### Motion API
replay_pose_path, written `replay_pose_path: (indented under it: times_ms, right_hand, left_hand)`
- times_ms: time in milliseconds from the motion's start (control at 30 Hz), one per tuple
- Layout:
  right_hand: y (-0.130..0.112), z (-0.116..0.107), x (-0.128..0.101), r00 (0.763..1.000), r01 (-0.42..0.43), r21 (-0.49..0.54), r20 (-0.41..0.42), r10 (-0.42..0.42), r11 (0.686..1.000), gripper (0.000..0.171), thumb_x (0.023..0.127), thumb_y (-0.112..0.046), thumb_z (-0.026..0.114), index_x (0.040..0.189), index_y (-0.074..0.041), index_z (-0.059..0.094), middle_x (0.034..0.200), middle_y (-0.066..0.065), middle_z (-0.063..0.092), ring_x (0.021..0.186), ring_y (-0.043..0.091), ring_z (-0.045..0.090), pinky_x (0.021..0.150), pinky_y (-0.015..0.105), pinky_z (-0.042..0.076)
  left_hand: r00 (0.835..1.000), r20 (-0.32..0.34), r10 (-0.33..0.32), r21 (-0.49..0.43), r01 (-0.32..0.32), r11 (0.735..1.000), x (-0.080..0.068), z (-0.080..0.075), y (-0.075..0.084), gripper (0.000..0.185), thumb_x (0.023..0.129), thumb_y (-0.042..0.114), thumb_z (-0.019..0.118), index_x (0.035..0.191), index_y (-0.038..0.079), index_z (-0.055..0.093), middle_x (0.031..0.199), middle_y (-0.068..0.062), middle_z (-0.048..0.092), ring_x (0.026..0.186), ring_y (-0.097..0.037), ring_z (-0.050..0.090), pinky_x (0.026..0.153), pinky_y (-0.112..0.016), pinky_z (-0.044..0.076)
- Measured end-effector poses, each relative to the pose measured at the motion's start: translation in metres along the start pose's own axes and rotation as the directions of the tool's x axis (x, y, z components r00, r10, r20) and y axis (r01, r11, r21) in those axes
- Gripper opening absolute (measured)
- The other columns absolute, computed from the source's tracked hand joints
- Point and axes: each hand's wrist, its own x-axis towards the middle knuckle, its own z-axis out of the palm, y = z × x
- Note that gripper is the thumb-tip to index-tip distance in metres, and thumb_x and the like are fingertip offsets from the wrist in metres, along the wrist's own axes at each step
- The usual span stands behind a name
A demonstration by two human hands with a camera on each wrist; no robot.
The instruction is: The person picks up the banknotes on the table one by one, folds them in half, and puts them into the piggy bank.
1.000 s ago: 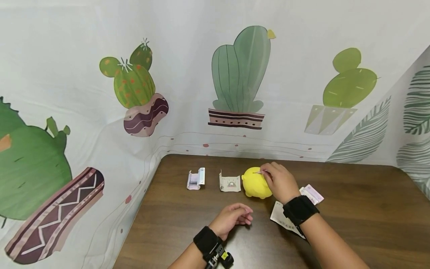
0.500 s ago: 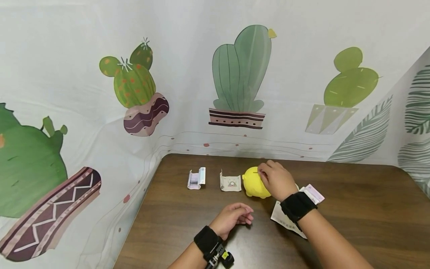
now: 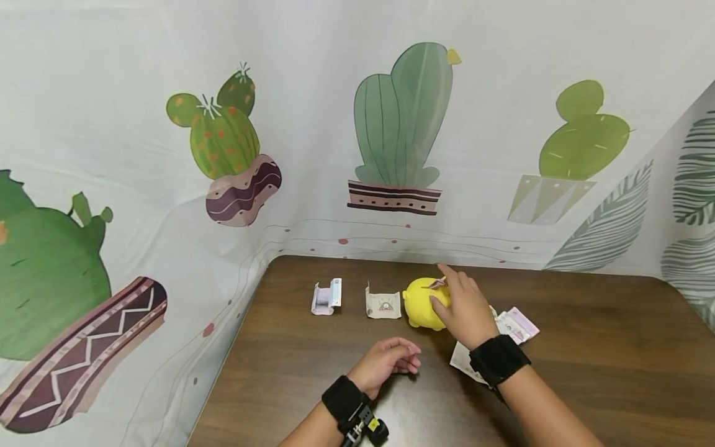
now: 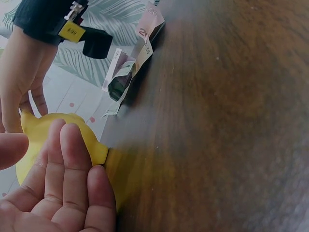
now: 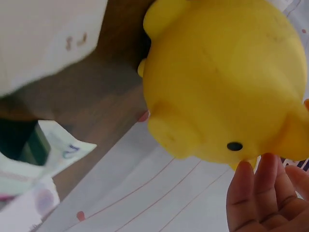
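"Right hand (image 3: 468,308) first: how is it placed?"

"Over the piggy bank (image 3: 420,308), fingers fairly straight and parted, thumb at the yellow side. It isn't gripping; whether a finger touches the note in the slot, I can't tell."

"And the left hand (image 3: 384,364)?"

"Relaxed, fingers loosely bent, empty, nearer the person than the bank."

"Now the rest, big to small."

"White cloth (image 3: 313,37) at the back, printed with cacti and leaves. Then the dark brown table (image 3: 279,366), its far edge running along the cloth."

"Where's the bank on it?"

"Upright, near that far edge, with notes on either side."

"Which notes?"

"Right: a pale banknote (image 3: 463,362) partly below the right wrist, and a small group of notes (image 3: 518,326) beyond it. Left: a grey-beige note (image 3: 383,306) just beside the bank, ends turned up, then a curled purple note (image 3: 323,300)."

"Smallest?"

"One folded reddish note (image 3: 437,284), poking from the top slot."
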Motion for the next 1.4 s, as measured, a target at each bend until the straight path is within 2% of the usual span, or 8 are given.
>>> replay_pose_path:
  times_ms: [300, 533, 967, 1400]
  right_hand:
    - [0.0, 0.008, -0.021, 0.993, 0.05, 0.005, -0.105, -0.049, 0.999, 0.066, 0.087, -0.018, 0.076, 0.144, -0.004, 0.047, 0.113, 0.018, 0.061, 0.108, 0.039, 0.055, 0.091, 0.051, 0.05]
    - [-0.001, 0.016, -0.028, 0.983, 0.074, -0.007, -0.166, -0.074, 0.997, 0.062, 0.086, -0.014, 0.077, 0.142, -0.004, 0.051, 0.116, 0.019, 0.06, 0.107, 0.04, 0.055, 0.091, 0.051, 0.049]
    - [-0.001, 0.025, -0.032, 0.966, 0.083, -0.027, -0.243, -0.087, 0.996, 0.056, 0.085, -0.013, 0.077, 0.137, -0.007, 0.057, 0.113, 0.019, 0.058, 0.105, 0.039, 0.052, 0.088, 0.052, 0.049]
    - [-0.002, 0.028, -0.032, 0.957, 0.096, -0.073, -0.269, -0.113, 0.993, 0.046, 0.085, -0.014, 0.076, 0.129, -0.011, 0.064, 0.105, 0.016, 0.057, 0.092, 0.035, 0.049, 0.073, 0.044, 0.047]
  left_hand:
    - [1.0, -0.008, -0.001, 0.001, 0.001, 1.0, -0.001, 0.001, 0.001, 0.03, 0.099, 0.014, 0.054, 0.113, -0.011, 0.065, 0.09, -0.008, 0.072, 0.075, -0.01, 0.067, 0.079, -0.028, 0.057]
    - [1.0, 0.0, -0.001, -0.003, 0.001, 1.0, -0.001, 0.001, 0.0, 0.029, 0.099, 0.012, 0.054, 0.113, -0.01, 0.065, 0.085, -0.001, 0.069, 0.076, -0.01, 0.067, 0.078, -0.026, 0.056]
    - [1.0, 0.025, 0.008, -0.004, -0.008, 1.0, 0.0, -0.001, -0.001, 0.029, 0.099, 0.014, 0.053, 0.113, -0.009, 0.065, 0.085, 0.001, 0.069, 0.076, -0.008, 0.067, 0.078, -0.024, 0.055]
    - [1.0, 0.008, 0.001, -0.007, -0.001, 1.0, 0.001, 0.0, -0.002, 0.033, 0.101, 0.014, 0.052, 0.116, -0.013, 0.062, 0.089, -0.004, 0.071, 0.076, -0.01, 0.066, 0.08, -0.027, 0.056]
